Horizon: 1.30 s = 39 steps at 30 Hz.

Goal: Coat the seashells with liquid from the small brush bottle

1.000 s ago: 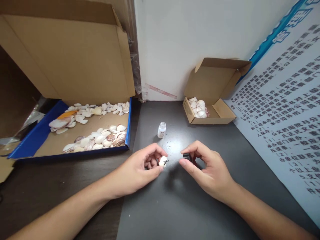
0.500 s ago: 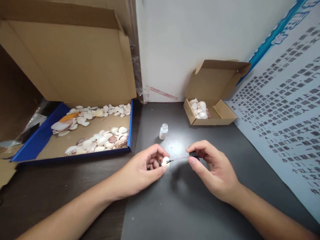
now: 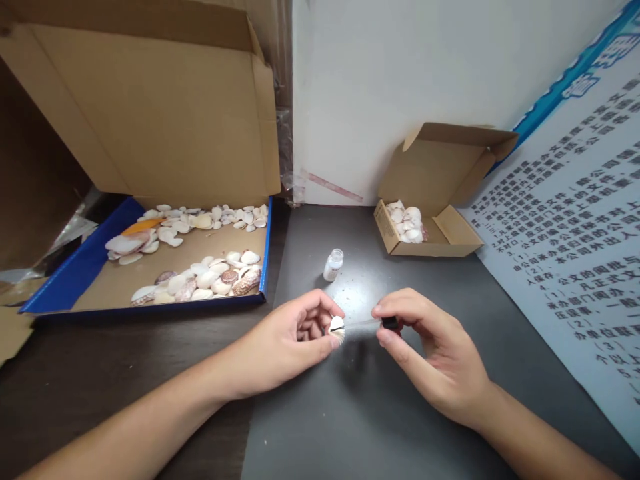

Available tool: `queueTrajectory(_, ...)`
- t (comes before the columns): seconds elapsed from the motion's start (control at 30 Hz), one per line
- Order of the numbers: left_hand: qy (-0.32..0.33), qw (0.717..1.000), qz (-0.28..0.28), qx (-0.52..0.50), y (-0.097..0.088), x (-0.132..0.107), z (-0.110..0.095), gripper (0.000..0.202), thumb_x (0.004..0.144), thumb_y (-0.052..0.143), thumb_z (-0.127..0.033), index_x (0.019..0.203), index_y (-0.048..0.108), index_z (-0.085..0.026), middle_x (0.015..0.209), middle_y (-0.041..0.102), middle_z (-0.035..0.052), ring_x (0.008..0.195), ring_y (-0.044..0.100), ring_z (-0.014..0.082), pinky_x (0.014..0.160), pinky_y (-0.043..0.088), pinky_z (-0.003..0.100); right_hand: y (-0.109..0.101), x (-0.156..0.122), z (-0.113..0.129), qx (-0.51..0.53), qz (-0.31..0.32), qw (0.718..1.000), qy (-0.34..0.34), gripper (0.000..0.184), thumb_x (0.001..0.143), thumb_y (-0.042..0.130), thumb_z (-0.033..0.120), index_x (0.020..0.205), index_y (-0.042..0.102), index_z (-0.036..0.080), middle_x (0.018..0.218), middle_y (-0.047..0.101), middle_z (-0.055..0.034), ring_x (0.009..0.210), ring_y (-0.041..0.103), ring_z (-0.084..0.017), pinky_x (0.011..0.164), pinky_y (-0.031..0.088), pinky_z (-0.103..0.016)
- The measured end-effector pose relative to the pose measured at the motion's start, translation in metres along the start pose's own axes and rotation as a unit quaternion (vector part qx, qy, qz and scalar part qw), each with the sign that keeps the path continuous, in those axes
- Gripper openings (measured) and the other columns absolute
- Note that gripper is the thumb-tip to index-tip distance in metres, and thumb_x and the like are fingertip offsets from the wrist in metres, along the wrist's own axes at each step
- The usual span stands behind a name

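Note:
Between the thumb and fingers of my left hand (image 3: 295, 337) is a small white ribbed seashell (image 3: 337, 323). My right hand (image 3: 430, 340) pinches the black cap of a thin brush applicator (image 3: 389, 323). Its clear stem points left, and the dark bristle tip lies on the face of the shell. Just beyond my left hand, a small clear glass bottle (image 3: 333, 265) with its mouth uncovered stands upright on the grey mat. Whitish content shows inside it.
A blue-edged cardboard box (image 3: 267, 253) with its lid up holds many seashells (image 3: 215, 275) at the left. At the back right stands a smaller open cardboard box (image 3: 435, 248) with white shells (image 3: 407, 220). A printed sheet (image 3: 575, 233) borders the right side.
The brush tip has shifted slightly on the shell, its bristles now looking pressed together rather than split. The camera view has shifted a little; both hands keep their grips.

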<state>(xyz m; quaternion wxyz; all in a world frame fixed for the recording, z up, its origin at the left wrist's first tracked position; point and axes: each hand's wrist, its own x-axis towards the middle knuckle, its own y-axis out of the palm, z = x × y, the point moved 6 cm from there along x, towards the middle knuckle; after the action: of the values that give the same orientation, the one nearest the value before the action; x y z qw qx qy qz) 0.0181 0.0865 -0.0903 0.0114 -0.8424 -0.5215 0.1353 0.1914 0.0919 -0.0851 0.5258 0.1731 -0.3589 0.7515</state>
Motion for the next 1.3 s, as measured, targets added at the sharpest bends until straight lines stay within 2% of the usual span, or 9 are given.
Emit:
queueTrajectory(0.43, -0.021, 1.000, 0.009, -0.020, -0.0049, 0.0003, 0.0040, 0.023, 0.089, 0.063, -0.031, 0.105, 0.052, -0.018, 0.080, 0.047, -0.0036, 0.072, 0.042, 0.0087, 0.063, 0.038, 0.021, 0.0000, 0.0025, 0.0086, -0.036, 0.028, 0.998, -0.034, 0.032, 0.088, 0.054, 0.001, 0.112, 0.063, 0.020, 0.103, 0.059, -0.0082, 0.092, 0.064, -0.017, 0.068, 0.054, -0.025)
queueTrajectory(0.93, -0.015, 1.000, -0.002, -0.015, -0.0064, -0.0003, 0.0036, 0.022, 0.091, 0.060, -0.032, 0.106, 0.051, -0.019, 0.080, 0.045, -0.0035, 0.069, 0.040, 0.0086, 0.060, 0.037, 0.021, -0.0059, 0.0044, 0.0034, -0.044, 0.032, 0.998, 0.008, 0.027, 0.090, 0.056, 0.009, 0.113, 0.063, 0.020, 0.095, 0.063, -0.0059, 0.081, 0.062, -0.016, 0.070, 0.051, -0.029)
queueTrajectory(1.17, -0.009, 1.000, -0.009, -0.008, -0.0057, 0.0009, 0.0011, 0.021, 0.090, 0.061, -0.032, 0.103, 0.051, -0.019, 0.081, 0.045, -0.0037, 0.069, 0.039, 0.0088, 0.061, 0.036, 0.021, 0.0007, 0.0028, 0.0006, -0.050, 0.052, 0.997, 0.018, 0.026, 0.091, 0.057, 0.013, 0.116, 0.064, 0.019, 0.088, 0.064, -0.0054, 0.075, 0.062, -0.016, 0.067, 0.049, -0.029)
queueTrajectory(1.3, -0.011, 1.000, -0.008, -0.005, -0.0058, -0.0004, 0.0020, 0.020, 0.091, 0.059, -0.031, 0.104, 0.051, -0.019, 0.081, 0.045, -0.0037, 0.068, 0.039, 0.0086, 0.060, 0.036, 0.021, -0.0020, 0.0050, -0.0003, -0.075, 0.038, 0.996, 0.033, 0.023, 0.091, 0.057, 0.015, 0.112, 0.067, 0.018, 0.079, 0.062, -0.0036, 0.067, 0.059, -0.014, 0.061, 0.046, -0.027)
